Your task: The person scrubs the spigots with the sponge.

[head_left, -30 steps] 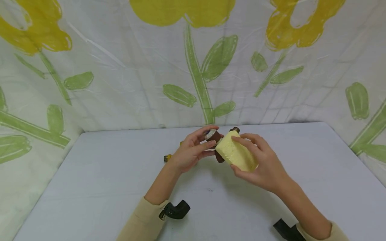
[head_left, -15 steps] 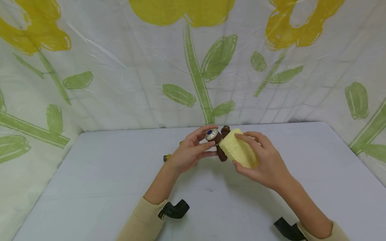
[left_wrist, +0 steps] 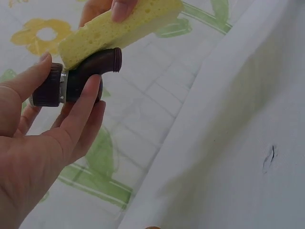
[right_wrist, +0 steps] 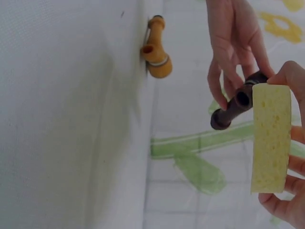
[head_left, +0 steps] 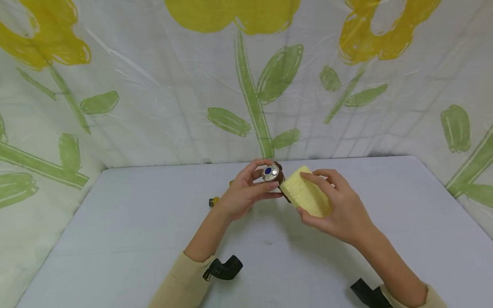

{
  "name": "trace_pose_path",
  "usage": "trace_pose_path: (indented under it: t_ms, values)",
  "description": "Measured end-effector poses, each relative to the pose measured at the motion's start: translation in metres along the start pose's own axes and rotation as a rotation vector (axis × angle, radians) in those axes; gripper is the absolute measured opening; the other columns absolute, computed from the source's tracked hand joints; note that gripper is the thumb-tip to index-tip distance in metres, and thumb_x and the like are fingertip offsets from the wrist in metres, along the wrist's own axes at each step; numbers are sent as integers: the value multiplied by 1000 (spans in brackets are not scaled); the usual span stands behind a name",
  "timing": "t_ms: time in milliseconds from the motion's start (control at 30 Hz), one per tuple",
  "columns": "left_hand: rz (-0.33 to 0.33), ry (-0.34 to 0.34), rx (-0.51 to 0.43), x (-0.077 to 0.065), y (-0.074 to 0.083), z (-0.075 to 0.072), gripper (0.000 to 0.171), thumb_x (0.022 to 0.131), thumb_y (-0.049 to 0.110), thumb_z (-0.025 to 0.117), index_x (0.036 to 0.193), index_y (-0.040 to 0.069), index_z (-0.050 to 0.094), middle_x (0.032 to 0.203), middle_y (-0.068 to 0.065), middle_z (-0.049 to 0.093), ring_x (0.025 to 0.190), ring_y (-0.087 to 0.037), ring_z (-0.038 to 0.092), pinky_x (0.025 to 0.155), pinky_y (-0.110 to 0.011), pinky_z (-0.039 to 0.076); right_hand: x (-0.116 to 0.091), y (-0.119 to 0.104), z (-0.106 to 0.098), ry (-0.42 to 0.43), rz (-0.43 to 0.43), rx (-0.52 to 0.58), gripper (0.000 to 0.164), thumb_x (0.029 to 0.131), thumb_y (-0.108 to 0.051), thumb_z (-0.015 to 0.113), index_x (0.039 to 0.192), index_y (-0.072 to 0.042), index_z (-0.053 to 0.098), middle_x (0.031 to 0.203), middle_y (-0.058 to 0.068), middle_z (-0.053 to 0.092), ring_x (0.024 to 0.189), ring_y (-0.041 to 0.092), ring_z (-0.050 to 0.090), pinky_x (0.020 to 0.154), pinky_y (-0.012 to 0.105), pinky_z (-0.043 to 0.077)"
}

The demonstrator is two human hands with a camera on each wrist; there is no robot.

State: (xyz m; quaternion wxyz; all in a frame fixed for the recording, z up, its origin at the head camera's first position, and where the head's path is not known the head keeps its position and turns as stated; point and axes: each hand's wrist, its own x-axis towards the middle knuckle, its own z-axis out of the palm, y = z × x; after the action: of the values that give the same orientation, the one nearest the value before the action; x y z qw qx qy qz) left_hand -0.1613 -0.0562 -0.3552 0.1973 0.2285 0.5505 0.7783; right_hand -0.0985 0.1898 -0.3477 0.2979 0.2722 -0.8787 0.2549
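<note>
My left hand (head_left: pixel 239 196) holds a dark brown stop valve (head_left: pixel 280 174) in its fingertips above the table. The valve's silver cap with a blue centre faces the head camera. In the left wrist view, the thumb is at the ribbed knob (left_wrist: pixel 47 86), and fingers support the curved body (left_wrist: pixel 90 71) with its ridged end. My right hand (head_left: pixel 343 209) grips a pale yellow sponge (head_left: pixel 306 192) between thumb and fingers. One end of the sponge lies right at the valve's body. An open port on the valve (right_wrist: pixel 244 98) shows in the right wrist view.
An orange-yellow valve (right_wrist: pixel 157 52) of similar shape lies on the white table (head_left: pixel 154 239), mostly hidden behind my left hand in the head view. A white sheet with painted flowers (head_left: pixel 169 102) hangs behind the table. Black devices (head_left: pixel 227 268) sit at both sleeve cuffs.
The valve has turned in my left fingers, bringing its blue-centred cap round to face the head camera. The sponge has shifted slightly to the right.
</note>
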Motion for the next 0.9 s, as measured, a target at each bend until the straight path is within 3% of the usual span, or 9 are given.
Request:
trace_pose_path:
  t_ms: [300,400,600,733,900]
  values:
    - [-8,31,77,0,1,0,45,101,-12,57,144,-8,47,125,-16,60,100,-19,72,104,-66,52,1,-1,-1,-4,-13,-19,67,68,-22,84,133,-12,70,119,15,62,93,29,60,60,41,58]
    - [-8,66,134,0,1,1,43,101,-9,62,143,-6,51,122,-16,62,98,-17,72,100,-63,56,0,-1,-2,-20,-27,-13,68,67,-22,86,133,-13,70,120,15,62,92,27,59,59,39,58]
    - [48,140,284,-1,1,5,44,98,-4,71,139,-3,58,117,-19,68,103,-19,69,95,-44,63,2,-1,-3,-30,-66,-27,68,68,-24,85,133,-13,70,119,16,62,90,27,59,57,37,57]
    - [88,192,410,-2,1,7,40,97,2,75,135,2,63,116,-19,73,109,-24,68,91,-33,62,2,1,-5,-21,-46,-40,67,68,-24,85,132,-11,71,119,17,62,91,29,59,56,38,58]
    - [104,233,500,-2,0,9,38,96,6,78,132,6,66,114,-16,74,106,-23,68,85,-30,58,1,-1,-5,-52,-46,-30,69,67,-23,88,133,-15,71,120,14,62,92,26,59,58,36,57]
